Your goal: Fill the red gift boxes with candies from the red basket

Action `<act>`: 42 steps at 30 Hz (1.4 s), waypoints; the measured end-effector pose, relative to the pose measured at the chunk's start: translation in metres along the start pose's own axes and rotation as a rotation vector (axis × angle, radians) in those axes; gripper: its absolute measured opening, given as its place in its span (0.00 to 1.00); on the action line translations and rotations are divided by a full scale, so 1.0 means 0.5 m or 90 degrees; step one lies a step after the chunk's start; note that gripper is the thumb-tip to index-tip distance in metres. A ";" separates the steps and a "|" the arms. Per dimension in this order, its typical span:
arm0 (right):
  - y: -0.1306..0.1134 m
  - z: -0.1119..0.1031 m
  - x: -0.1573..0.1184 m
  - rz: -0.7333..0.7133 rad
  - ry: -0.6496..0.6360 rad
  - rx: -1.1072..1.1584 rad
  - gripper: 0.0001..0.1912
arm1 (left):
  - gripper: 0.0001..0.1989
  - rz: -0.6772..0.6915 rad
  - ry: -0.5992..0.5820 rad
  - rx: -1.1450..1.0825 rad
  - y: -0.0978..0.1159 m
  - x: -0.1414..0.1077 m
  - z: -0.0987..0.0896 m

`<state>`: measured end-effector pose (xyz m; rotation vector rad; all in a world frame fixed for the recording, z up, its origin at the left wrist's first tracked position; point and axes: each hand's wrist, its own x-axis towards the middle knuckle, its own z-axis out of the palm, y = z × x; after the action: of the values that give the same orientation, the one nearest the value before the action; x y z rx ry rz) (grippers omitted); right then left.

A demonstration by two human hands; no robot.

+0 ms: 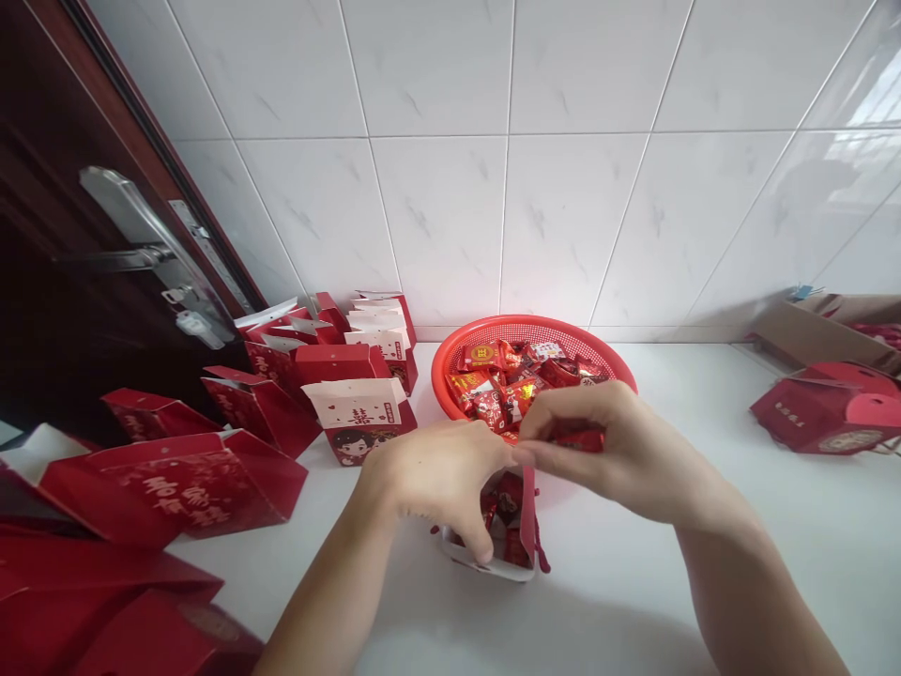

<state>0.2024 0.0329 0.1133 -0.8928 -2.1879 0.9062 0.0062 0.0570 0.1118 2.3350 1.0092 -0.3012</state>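
Observation:
A small open box (526, 569) with red candies (510, 498) inside stands on the white table, a dark red cord at its side. My left hand (443, 479) lies over the box, thumb on its near edge, the other fingers at the far side; what they may grip is hidden. Just beyond, my right hand (598, 446) is pinched, thumb and index tips meeting by the left fingers; anything between them is too small to name. Behind both hands sits a red plastic basket (445, 361) of wrapped candies (485, 355).
Many open red gift boxes (204, 479) crowd the left side, beside a dark door (42, 235) with a metal handle. A red box (823, 408) and a cardboard box (817, 329) stand at the right. Behind is a tiled wall (436, 207).

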 end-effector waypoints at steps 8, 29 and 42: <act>0.019 -0.013 0.011 -0.061 -0.164 0.166 0.09 | 0.16 0.034 -0.013 -0.090 -0.022 -0.003 -0.010; 0.027 0.018 0.020 -0.011 -0.314 -0.152 0.13 | 0.20 0.018 0.026 -0.012 -0.026 -0.025 -0.024; 0.021 -0.010 0.003 -0.034 -0.279 -0.183 0.15 | 0.31 -0.002 0.066 0.040 -0.035 -0.045 -0.037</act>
<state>0.2089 0.0416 0.1086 -0.8175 -2.7582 0.8338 -0.0226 0.0641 0.1291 2.4275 1.0659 -0.2184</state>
